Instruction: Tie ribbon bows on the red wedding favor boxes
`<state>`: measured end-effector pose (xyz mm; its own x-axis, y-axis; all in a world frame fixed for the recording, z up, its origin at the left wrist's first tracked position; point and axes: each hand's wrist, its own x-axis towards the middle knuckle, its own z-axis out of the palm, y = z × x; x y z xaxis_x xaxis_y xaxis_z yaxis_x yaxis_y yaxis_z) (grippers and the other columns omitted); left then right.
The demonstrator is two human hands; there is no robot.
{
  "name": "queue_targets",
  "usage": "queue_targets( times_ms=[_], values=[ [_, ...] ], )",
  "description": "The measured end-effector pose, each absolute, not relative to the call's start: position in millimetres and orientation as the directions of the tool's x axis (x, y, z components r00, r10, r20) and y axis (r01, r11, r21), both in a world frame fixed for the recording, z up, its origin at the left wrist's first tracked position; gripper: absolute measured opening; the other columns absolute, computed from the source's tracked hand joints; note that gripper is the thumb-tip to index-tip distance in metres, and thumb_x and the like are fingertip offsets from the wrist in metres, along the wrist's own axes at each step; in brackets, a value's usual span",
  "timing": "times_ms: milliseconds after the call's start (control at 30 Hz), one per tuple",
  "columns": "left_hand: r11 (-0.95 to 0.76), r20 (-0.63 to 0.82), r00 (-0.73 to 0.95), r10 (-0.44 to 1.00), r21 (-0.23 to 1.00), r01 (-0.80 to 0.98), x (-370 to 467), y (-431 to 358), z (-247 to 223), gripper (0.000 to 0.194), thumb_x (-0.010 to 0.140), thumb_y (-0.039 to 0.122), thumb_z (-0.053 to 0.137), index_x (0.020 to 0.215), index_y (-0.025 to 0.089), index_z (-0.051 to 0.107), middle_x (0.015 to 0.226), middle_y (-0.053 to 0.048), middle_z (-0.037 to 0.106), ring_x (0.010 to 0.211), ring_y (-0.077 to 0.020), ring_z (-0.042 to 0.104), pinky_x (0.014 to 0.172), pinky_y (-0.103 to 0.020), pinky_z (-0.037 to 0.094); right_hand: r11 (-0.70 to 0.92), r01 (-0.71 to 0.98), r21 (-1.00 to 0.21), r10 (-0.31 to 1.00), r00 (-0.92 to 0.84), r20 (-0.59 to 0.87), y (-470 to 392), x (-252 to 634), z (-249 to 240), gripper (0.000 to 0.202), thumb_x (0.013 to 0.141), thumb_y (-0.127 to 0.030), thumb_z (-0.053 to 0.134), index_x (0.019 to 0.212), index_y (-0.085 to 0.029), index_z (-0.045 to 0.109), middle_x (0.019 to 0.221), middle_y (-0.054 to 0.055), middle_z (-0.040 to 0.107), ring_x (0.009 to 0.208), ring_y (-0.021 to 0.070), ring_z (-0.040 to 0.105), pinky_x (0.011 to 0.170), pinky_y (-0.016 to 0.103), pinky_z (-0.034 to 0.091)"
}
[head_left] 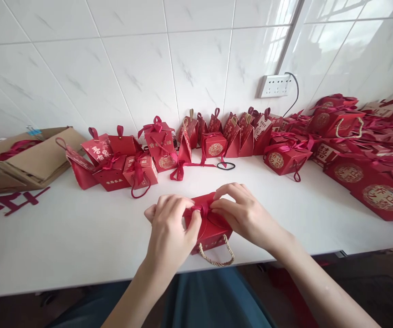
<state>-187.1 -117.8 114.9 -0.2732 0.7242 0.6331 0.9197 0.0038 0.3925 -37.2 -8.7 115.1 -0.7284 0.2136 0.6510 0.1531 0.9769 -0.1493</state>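
A red gift box (210, 234) with a gold rope handle (217, 263) stands near the front edge of the white table. On its top is a dark red ribbon (202, 209) gathered into a knot or bow. My left hand (172, 223) pinches the ribbon's left side between thumb and fingers. From the other side, my right hand (242, 212) pinches the ribbon close to the knot. Both hands partly cover the box's top and the ribbon ends.
Finished-looking red boxes (141, 171) and pointed bags line the tiled wall. More red boxes (363, 182) are piled at right. A cardboard box (28, 159) with ribbons stands left, loose ribbon strips (18, 200) before it. A black hair tie (226, 166) lies mid-table; a power strip (274, 86) hangs above.
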Motion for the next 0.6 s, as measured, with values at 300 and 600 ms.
queue_targets(
  times_ms=[300, 600],
  values=[
    [0.120, 0.682, -0.293, 0.670, 0.291, 0.949, -183.0, -139.8, 96.8, 0.009, 0.081, 0.014, 0.056, 0.077, 0.021, 0.060, 0.082, -0.002, 0.066, 0.074, -0.0188, 0.058, 0.070, -0.034, 0.023, 0.964, 0.216, 0.155, 0.062, -0.750, 0.658, -5.2, -16.4, 119.0, 0.030, 0.090, 0.002, 0.038, 0.090, -0.015, 0.063, 0.089, 0.011, 0.062, 0.082, 0.0204, 0.053, 0.077, 0.036, 0.044],
    [0.099, 0.359, -0.495, 0.791, 0.723, 0.683, -187.6, -140.5, 103.5, 0.014, 0.081, 0.034, 0.054, 0.075, 0.022, 0.054, 0.072, 0.000, 0.057, 0.069, -0.0181, 0.053, 0.067, -0.029, 0.038, 0.908, 0.247, -0.338, 0.412, -0.667, 0.621, -11.2, -9.6, 116.9, 0.027, 0.096, -0.035, 0.046, 0.087, -0.017, 0.063, 0.079, 0.007, 0.062, 0.069, 0.0177, 0.055, 0.066, 0.032, 0.044]
  ],
)
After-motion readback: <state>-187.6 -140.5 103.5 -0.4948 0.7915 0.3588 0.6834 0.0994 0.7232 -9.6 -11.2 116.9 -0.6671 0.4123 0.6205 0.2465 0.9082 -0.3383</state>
